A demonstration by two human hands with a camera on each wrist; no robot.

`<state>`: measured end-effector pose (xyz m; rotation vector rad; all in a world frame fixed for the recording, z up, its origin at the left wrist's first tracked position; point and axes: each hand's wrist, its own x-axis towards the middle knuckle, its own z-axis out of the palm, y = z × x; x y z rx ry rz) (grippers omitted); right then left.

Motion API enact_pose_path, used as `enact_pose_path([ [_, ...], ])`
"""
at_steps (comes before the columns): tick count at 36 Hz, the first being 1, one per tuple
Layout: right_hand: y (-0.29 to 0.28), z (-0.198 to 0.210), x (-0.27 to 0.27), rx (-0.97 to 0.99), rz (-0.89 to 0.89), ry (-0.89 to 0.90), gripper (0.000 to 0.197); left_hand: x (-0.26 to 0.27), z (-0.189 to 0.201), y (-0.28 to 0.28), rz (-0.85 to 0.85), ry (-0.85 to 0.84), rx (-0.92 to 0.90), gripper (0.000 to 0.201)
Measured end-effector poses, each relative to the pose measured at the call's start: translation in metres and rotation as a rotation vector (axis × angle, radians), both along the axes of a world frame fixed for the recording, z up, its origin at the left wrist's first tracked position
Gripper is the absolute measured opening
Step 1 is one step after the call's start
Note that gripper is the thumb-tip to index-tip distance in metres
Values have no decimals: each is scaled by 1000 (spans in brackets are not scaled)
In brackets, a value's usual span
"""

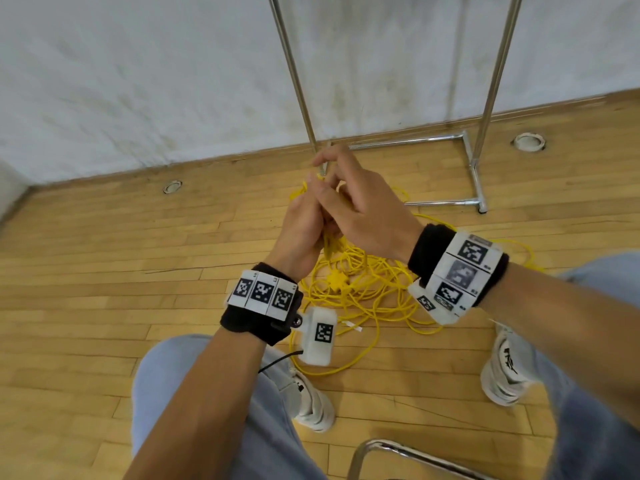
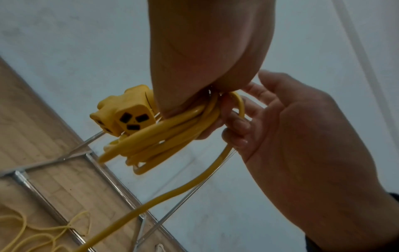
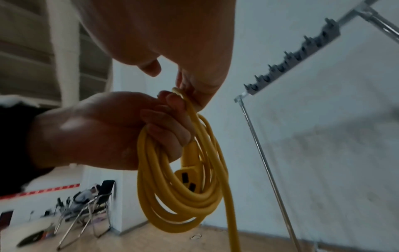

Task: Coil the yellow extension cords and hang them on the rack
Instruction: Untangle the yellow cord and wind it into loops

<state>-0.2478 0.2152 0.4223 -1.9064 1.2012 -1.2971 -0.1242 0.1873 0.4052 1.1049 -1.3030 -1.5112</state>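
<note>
**A:** Yellow rubbery jacket, thick and springy. How does that coil (image 3: 179, 192) feel to you?

**Me:** Light enough, I'd judge, but it wants to spring open. My left hand (image 3: 103, 133) has its fingers curled through the top of the loops, and that is where I'd keep hold, at the gathered top, so the turns hang evenly. The socket end (image 2: 127, 117) is the heavy lump; it dangles inside the loops and would swing if I let it.

**A:** And your right hand?

**Me:** My right hand (image 1: 360, 206) sits just over the left, thumb and a finger pinching the strand at the top of the bundle; the other fingers are loose. One tail of cord (image 2: 172, 192) runs down from there to the floor.

**A:** Where does it go next?

**Me:** On the rack (image 1: 485, 102), straight ahead by the wall. The wrist view shows a row of hooks (image 3: 302, 51) on its top bar, well above my hands.

**A:** Anything in the way?

**Me:** The tangle of loose cord (image 1: 363, 289) on the wooden floor (image 1: 104, 289) between my shoes (image 1: 311, 403), near the rack's base. I could trip on it, or the trailing tail could snag it. A chair frame (image 1: 398, 452) sits at the near edge of the floor.
</note>
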Motion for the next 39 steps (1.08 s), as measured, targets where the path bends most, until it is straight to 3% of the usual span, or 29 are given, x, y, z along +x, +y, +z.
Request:
enact_pose_path([
  [3,6,3,1,-55,2,149,31,1,5,3,6,20,17,41],
  [8,11,3,-3,-105,3,269,35,2,11,3,7,93,135,51],
  [14,22,-3,3,-59,108,121,37,9,11,-6,-43,229,220,54],
  [18,25,-15,13,-20,57,-92,33,15,4,-15,120,236,217,44],
  [22,26,-24,20,27,17,-134,32,17,3,-19,301,317,229,38],
  [26,22,-34,16,280,121,-113,18,22,5,-25,364,422,275,37],
  [28,19,-39,12,354,210,-37,12,25,5,-27,356,480,298,38],
  [34,5,-72,0,535,489,372,38,32,7,-28,308,635,344,40],
  [39,1,-110,-15,750,439,761,36,39,8,-32,294,684,361,41],
])
